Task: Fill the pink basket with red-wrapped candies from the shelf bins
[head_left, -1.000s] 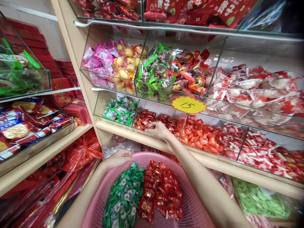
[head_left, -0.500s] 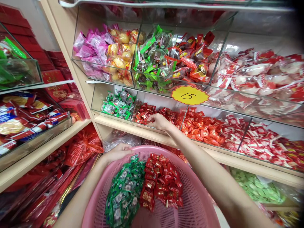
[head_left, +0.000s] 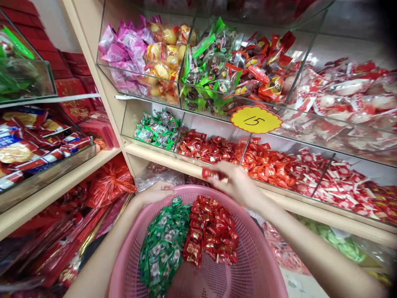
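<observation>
My left hand (head_left: pixel 158 193) grips the far left rim of a pink plastic basket (head_left: pixel 274 265). In the basket, green-wrapped candies (head_left: pixel 164 244) lie on the left and red-wrapped candies (head_left: pixel 214 229) on the right. My right hand (head_left: pixel 237 182), slightly blurred, hangs just above the basket's far rim with its fingers closed on red-wrapped candy (head_left: pixel 211 174). How many pieces it holds I cannot tell. Behind it, a glass-fronted bin holds similar dark red candies (head_left: pixel 206 147).
Green and silver candies (head_left: pixel 158 128) fill the bin at left, orange-red candies (head_left: pixel 266 161) the one at right. A yellow price tag (head_left: pixel 257 119) marked 15 hangs from the upper glass bins. A wooden shelf edge (head_left: pixel 161 159) runs behind the basket. Red bags (head_left: pixel 111 184) lie lower left.
My right hand has come out of the dark red candy bin, down and to the right toward the basket, with red candy now in its fingers. My left hand still grips the rim.
</observation>
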A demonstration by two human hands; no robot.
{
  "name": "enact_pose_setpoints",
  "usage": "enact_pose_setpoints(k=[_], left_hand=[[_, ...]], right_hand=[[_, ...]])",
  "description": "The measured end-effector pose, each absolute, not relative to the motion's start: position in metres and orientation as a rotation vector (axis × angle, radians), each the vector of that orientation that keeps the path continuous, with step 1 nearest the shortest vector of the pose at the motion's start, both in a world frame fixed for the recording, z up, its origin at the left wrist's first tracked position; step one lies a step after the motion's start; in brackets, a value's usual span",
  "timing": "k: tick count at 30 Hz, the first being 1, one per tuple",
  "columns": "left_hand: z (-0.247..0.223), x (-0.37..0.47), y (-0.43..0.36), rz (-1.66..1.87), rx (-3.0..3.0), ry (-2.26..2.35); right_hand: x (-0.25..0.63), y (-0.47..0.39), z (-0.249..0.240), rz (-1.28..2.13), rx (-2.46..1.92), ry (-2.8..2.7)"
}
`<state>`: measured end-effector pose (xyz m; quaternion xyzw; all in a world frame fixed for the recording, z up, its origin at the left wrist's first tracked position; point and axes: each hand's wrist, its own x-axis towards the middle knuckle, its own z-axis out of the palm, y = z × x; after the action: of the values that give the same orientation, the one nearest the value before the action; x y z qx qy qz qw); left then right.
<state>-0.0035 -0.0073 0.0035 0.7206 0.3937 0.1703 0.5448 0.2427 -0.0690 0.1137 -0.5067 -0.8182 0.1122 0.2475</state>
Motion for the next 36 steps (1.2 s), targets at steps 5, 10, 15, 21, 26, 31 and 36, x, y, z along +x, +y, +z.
enact_pose_setpoints(k=[5, 10, 15, 21, 26, 31, 36], left_hand=[[0.0, -0.005, -0.006, 0.386, 1.771, 0.933], [0.003, -0.005, -0.008, 0.388, 1.756, 0.924], [0.01, -0.003, -0.013, 0.408, 1.706, 0.938], [0.011, -0.001, -0.013, 0.416, 1.683, 0.938], [0.007, -0.004, -0.01, 0.429, 1.758, 0.942], [0.005, -0.005, -0.01, 0.437, 1.821, 0.96], [0.008, -0.005, -0.011, 0.424, 1.824, 0.991]], right_hand=[[0.227, -0.128, 0.068, 0.376, -1.366, -2.547], [0.215, -0.14, 0.052, 0.248, -1.356, -2.737], [0.213, -0.136, 0.052, 0.358, -1.316, -2.638], [0.206, -0.139, 0.034, 0.262, -1.344, -2.663], [0.205, -0.145, 0.012, -0.123, -1.333, -2.736], [0.209, -0.145, 0.023, -0.036, -1.332, -2.712], [0.223, -0.13, 0.049, 0.267, -1.398, -2.487]])
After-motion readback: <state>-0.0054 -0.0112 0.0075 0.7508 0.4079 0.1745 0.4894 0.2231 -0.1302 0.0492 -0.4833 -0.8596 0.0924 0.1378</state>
